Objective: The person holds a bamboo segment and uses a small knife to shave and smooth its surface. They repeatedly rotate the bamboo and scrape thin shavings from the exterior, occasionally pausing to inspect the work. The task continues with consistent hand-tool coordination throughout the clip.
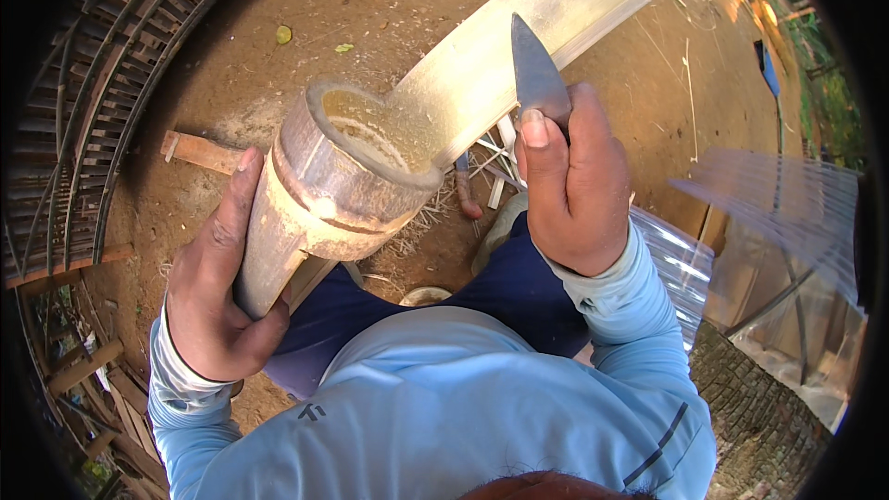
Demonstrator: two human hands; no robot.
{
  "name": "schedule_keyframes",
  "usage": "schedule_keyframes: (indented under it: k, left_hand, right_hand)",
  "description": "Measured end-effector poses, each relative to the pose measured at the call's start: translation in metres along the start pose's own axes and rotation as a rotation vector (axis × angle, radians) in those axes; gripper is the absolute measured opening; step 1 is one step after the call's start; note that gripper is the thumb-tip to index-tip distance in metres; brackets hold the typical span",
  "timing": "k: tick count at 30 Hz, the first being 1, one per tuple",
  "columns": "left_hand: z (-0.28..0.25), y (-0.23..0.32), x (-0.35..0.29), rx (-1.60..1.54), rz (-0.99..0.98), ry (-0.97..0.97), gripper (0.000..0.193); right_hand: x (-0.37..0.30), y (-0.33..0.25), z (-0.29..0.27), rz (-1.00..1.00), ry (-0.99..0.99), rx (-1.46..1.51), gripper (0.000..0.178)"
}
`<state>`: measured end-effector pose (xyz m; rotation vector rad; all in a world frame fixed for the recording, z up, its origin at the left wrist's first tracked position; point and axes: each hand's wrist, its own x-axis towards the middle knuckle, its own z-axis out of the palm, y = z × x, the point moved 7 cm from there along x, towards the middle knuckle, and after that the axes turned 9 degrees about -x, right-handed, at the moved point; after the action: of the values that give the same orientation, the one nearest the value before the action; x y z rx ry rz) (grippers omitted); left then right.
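My left hand (pixel 215 282) grips the near end of a thick bamboo piece (pixel 319 190), fingers along its left side and thumb at the lower edge. An open, round cup-like section with a raised node ring faces up in the middle of the bamboo. Beyond it stretches a long, trough-shaped split part (pixel 482 56), pale inside. In my right hand (pixel 579 190) is a knife, its handle hidden in the closed fist. The dark, pointed knife blade (pixel 537 69) points up and away, in front of the split part; I cannot tell whether they touch.
Bamboo shavings (pixel 431 208) and a brown handle (pixel 466 190) lie on the dirt ground between my legs. A wooden strip (pixel 204 153) lies left of the bamboo. Slatted bamboo structure (pixel 83 111) stands at left. Clear corrugated sheets (pixel 787 213) and a log (pixel 755 407) are at right.
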<state>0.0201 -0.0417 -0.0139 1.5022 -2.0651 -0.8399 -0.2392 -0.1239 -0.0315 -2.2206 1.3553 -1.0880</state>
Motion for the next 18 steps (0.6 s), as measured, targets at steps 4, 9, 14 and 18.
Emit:
schedule_keyframes:
  k: [4, 9, 14, 18]
  left_hand:
    - [0.001, 0.009, -0.001, 0.119, 0.101, 0.086, 0.106]
    - [0.003, 0.012, -0.002, 0.072, 0.127, 0.09, 0.105]
    - [0.002, 0.012, -0.001, 0.105, 0.129, 0.08, 0.106]
    - [0.001, 0.01, 0.0, 0.081, 0.11, 0.081, 0.107]
  right_hand:
    - [0.004, -0.003, -0.005, -0.049, -0.007, -0.011, 0.017]
    - [0.006, -0.002, -0.016, -0.029, 0.134, -0.076, 0.019]
    - [0.004, 0.002, -0.013, -0.048, 0.088, -0.107, 0.02]
    - [-0.002, 0.001, -0.002, -0.023, 0.059, -0.034, 0.02]
